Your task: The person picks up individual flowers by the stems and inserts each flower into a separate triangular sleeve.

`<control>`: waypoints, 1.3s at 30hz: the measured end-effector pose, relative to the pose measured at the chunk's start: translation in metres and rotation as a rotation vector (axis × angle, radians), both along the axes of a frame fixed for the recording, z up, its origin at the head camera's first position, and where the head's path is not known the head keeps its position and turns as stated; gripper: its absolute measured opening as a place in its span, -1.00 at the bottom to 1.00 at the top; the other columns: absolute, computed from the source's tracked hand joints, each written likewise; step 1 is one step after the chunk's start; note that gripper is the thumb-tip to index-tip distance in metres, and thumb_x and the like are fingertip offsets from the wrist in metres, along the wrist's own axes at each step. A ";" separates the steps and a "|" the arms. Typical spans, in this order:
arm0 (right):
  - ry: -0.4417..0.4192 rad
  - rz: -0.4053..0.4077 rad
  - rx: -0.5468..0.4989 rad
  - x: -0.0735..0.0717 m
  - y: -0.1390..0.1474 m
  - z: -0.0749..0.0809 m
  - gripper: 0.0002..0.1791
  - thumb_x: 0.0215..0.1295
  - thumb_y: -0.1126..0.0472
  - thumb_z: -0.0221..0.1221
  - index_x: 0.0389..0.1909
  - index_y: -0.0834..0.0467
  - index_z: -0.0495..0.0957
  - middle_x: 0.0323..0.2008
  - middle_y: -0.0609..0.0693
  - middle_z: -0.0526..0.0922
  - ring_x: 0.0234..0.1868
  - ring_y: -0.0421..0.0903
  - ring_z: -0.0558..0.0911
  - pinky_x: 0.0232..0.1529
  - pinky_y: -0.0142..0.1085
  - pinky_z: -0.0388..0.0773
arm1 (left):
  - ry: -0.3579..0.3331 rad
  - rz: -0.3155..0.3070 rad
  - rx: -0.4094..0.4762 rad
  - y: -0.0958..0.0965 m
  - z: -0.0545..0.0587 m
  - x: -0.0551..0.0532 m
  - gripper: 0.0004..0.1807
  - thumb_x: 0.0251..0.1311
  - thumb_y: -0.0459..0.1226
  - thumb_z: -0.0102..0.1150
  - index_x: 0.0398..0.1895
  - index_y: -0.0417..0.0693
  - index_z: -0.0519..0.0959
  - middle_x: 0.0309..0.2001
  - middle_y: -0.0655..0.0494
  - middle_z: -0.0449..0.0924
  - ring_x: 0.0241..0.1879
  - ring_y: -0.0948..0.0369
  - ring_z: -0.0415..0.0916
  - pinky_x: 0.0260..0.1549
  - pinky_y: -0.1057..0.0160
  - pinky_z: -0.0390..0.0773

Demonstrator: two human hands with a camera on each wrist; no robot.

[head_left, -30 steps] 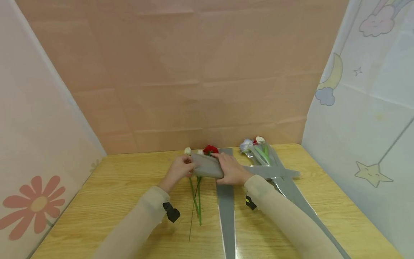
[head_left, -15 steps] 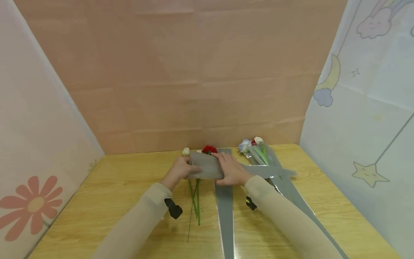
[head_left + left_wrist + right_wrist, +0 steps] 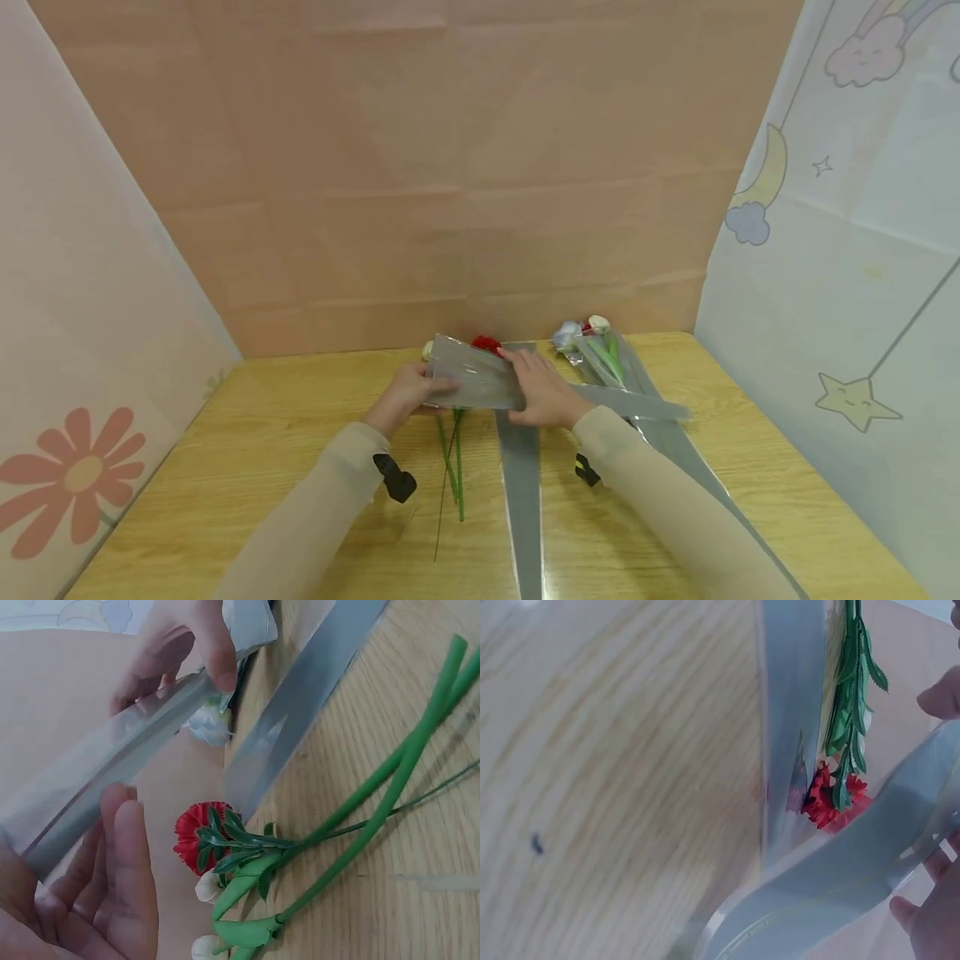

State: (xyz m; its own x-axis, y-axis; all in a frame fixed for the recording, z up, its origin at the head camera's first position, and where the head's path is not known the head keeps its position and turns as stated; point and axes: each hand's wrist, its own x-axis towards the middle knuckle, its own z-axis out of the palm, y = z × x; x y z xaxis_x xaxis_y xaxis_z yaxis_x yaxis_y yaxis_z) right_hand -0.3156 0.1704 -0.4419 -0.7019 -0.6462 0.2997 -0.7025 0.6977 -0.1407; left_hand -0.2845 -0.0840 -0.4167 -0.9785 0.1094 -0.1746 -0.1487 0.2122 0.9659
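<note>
My left hand (image 3: 405, 396) holds the left end of a grey translucent flower sleeve (image 3: 472, 379), thumb and fingers on either side of the film. My right hand (image 3: 547, 390) grips it farther right, its thumb low and fingers spread over the top. The sleeve's narrow tail (image 3: 645, 404) runs out to the right beyond that hand. Below and behind the raised film lie loose flowers on the table: a red carnation (image 3: 199, 836), white buds (image 3: 208, 887) and green stems (image 3: 459, 479). In the head view the film covers part of the blooms.
Flat on the wooden table (image 3: 262, 483), a second grey sleeve (image 3: 522, 500) points toward me, right of the stems. At the back right lies a wrapped bunch (image 3: 611, 358) with white, pale blue and red blooms. A peach backdrop (image 3: 465, 208) closes off the far side.
The film's upper left edge has lifted and spread wider, now covering more of the white blooms. My left hand has shifted slightly left with it, and my right hand slightly right.
</note>
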 end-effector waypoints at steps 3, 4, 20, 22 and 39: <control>-0.003 -0.003 -0.008 -0.001 0.001 0.001 0.11 -0.08 0.01 0.41 0.45 0.19 0.01 0.15 0.11 0.36 0.24 0.07 0.34 0.38 0.12 0.13 | -0.005 -0.012 0.031 0.002 -0.003 0.000 -0.57 0.21 -0.31 0.28 0.09 -0.35 0.49 -0.17 -0.16 0.63 -0.42 0.18 0.63 -0.21 0.03 0.67; -0.009 -0.009 -0.006 -0.002 0.000 0.001 0.11 -0.08 0.01 0.41 0.46 0.18 0.01 0.16 0.10 0.36 0.25 0.07 0.33 0.39 0.11 0.11 | -0.003 -0.014 0.045 0.003 -0.004 0.000 -0.58 0.23 -0.32 0.26 0.10 -0.36 0.47 -0.17 -0.18 0.62 -0.43 0.18 0.62 -0.24 0.05 0.68; 0.015 -0.006 -0.019 -0.002 -0.003 0.000 0.08 -0.12 -0.05 0.44 0.43 0.17 0.14 0.15 0.07 0.40 0.23 0.05 0.37 0.40 0.14 0.09 | 0.060 0.029 -0.127 0.002 -0.005 -0.001 -0.54 0.14 -0.20 0.35 0.07 -0.26 0.55 -0.13 -0.14 0.66 -0.37 0.20 0.61 -0.43 0.25 0.63; 0.023 0.003 -0.026 -0.002 -0.004 0.001 0.07 -0.12 -0.04 0.44 0.42 0.19 0.15 0.13 0.08 0.41 0.22 0.07 0.37 0.40 0.16 0.08 | 0.120 0.044 -0.206 0.000 -0.004 -0.002 -0.60 0.15 -0.24 0.34 0.01 -0.29 0.59 -0.13 -0.14 0.66 -0.36 0.18 0.61 -0.45 0.27 0.61; 0.002 -0.029 -0.036 -0.003 -0.004 0.001 0.04 -0.15 -0.02 0.46 0.38 0.17 0.20 0.11 0.06 0.38 0.19 0.03 0.38 0.39 0.13 0.11 | 0.111 -0.014 -0.150 0.001 -0.001 0.001 -0.62 0.18 -0.29 0.31 0.03 -0.28 0.56 -0.05 -0.20 0.62 -0.23 0.07 0.66 -0.38 0.18 0.67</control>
State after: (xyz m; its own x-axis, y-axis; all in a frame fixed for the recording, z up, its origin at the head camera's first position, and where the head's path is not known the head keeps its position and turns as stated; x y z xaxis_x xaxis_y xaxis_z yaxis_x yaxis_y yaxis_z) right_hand -0.3183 0.1669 -0.4411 -0.7193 -0.6146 0.3240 -0.6825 0.7121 -0.1644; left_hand -0.2840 -0.0828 -0.4178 -0.9912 0.1043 -0.0810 -0.0388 0.3565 0.9335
